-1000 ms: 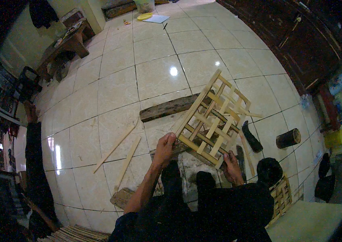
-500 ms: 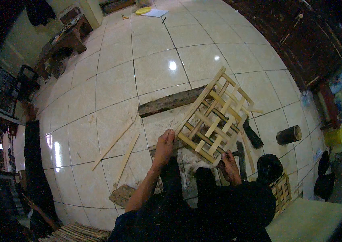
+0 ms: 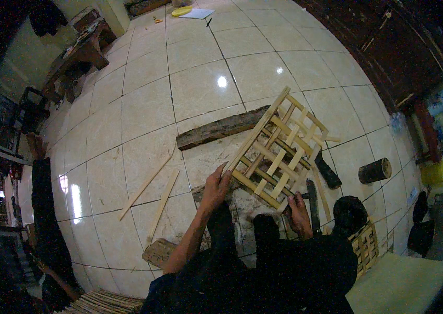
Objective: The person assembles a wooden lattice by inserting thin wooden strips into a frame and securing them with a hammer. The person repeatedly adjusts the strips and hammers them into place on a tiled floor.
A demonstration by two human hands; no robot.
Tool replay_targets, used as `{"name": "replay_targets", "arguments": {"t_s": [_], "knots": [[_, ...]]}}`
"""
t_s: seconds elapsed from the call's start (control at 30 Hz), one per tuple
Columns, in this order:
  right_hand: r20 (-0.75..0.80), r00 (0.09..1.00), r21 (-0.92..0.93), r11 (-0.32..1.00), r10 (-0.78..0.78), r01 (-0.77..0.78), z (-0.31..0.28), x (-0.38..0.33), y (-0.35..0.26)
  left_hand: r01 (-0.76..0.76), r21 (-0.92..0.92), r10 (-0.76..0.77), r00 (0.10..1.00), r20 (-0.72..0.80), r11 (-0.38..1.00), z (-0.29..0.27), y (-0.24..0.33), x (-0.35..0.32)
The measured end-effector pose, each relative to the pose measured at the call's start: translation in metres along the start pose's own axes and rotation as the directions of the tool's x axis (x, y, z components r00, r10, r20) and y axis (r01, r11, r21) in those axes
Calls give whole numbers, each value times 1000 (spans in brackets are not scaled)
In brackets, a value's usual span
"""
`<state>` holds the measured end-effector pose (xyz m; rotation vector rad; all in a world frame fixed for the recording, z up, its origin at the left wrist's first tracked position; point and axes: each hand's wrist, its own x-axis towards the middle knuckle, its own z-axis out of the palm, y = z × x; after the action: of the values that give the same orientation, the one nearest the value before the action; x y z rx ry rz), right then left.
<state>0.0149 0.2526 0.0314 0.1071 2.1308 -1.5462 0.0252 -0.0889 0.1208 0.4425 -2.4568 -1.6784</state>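
Note:
A lattice panel of woven pale bamboo strips (image 3: 276, 165) is tilted up in front of my knees, with open gaps between its strips. My left hand (image 3: 216, 189) is closed on the panel's near left corner, at the end of its long side rail. At the lower right corner, my right hand (image 3: 299, 215) grips the edge, the thumb along the near rail. A hammer (image 3: 313, 209) lies close beside my right hand. Past the panel's right side is a dark-handled tool (image 3: 328, 172), its far end hidden behind the panel.
A rough wooden beam (image 3: 216, 131) lies beyond the panel. Two loose bamboo strips (image 3: 164, 204) and a wood block (image 3: 158, 253) are left of me. To the right stand a short dark cylinder (image 3: 375, 171) and another woven panel (image 3: 365, 248). Another person's dark-clothed leg (image 3: 49, 204) stretches along the left.
The panel stays in both hands, almost at the same tilt. My left hand's grip has shifted slightly at the corner, and a fingertip now points up along the rail.

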Motion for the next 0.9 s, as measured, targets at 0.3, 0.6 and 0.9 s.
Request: {"name": "replay_targets", "arguments": {"t_s": [0.3, 0.6, 0.9], "knots": [[-36, 993, 75, 991, 109, -106, 7, 18, 20, 121, 38, -120, 992, -26, 992, -6, 14, -2], [9, 1000, -27, 999, 23, -23, 7, 9, -5, 250, -366, -253, 967, 42, 896, 10, -41, 13], [-253, 880, -834, 552, -401, 12, -50, -56, -2, 358, -287, -312, 930, 196, 889, -15, -33, 26]]}}
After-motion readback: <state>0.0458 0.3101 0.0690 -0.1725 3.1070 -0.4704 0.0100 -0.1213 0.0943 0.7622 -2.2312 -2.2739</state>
